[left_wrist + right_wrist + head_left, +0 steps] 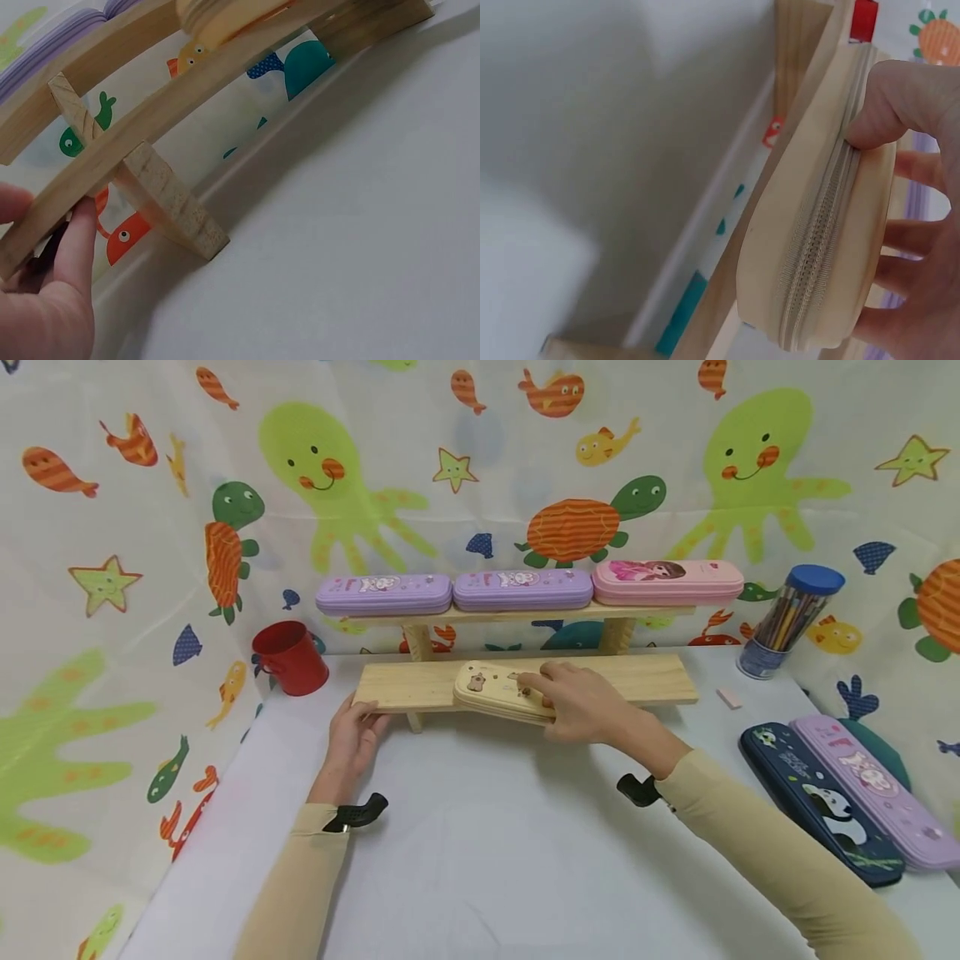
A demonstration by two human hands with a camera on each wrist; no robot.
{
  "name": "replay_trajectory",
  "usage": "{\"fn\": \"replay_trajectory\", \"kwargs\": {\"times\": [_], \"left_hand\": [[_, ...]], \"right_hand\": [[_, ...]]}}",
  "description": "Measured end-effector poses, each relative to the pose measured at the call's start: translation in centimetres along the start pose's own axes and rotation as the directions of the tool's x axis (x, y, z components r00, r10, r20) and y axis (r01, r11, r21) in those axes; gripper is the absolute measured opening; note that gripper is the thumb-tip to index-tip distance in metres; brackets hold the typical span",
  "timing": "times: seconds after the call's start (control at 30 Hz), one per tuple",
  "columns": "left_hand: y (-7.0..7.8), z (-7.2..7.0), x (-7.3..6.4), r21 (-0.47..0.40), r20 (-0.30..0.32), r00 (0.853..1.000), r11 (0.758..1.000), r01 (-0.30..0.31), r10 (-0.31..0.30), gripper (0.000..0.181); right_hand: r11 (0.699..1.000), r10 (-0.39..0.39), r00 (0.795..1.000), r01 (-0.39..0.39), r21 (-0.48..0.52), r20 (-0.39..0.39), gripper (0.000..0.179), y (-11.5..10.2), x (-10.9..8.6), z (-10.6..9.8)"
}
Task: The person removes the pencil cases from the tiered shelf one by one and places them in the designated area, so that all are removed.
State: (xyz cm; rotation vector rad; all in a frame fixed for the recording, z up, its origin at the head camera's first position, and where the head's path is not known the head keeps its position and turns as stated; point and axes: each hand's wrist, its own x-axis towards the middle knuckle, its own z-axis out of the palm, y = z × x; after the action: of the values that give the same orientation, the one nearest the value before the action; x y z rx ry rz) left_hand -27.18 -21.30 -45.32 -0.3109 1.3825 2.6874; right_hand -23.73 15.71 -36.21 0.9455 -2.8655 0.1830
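Note:
A two-tier wooden shelf (405,685) stands on the white table. My left hand (354,739) grips the left end of its lower board, fingers on top and beneath the edge, as the left wrist view shows too. My right hand (581,700) holds a cream zippered pencil case (487,687) by its right part, thumb on the zipper side (832,195) and fingers over the top. The case lies at a slant over the middle of the lower board, overhanging its front edge. Whether its underside touches the board is hidden.
Two purple cases (384,596) and a pink case (667,583) line the upper board. A red mug (291,658) stands left; a jar of pencils (787,622) and a pink eraser (729,697) sit right. Nearer lie a navy panda case (817,802) and a lilac case (877,785).

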Motion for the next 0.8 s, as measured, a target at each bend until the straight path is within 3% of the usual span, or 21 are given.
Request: {"fn": "replay_trajectory", "kwargs": {"times": [0.4,0.8], "left_hand": [[0.1,-0.1,0.4,-0.029,-0.008,1.0,0.999,0.02,-0.02,0.067],[0.1,-0.4,0.8,0.015,-0.003,1.0,1.0,0.011,-0.011,0.071]], "right_hand": [[0.992,0.124,0.992,-0.125,-0.014,-0.026,0.074,2.2,-5.5,-1.5],[0.976,0.217,0.973,-0.218,-0.001,-0.076,0.068,4.2,-11.4,-2.0]]}}
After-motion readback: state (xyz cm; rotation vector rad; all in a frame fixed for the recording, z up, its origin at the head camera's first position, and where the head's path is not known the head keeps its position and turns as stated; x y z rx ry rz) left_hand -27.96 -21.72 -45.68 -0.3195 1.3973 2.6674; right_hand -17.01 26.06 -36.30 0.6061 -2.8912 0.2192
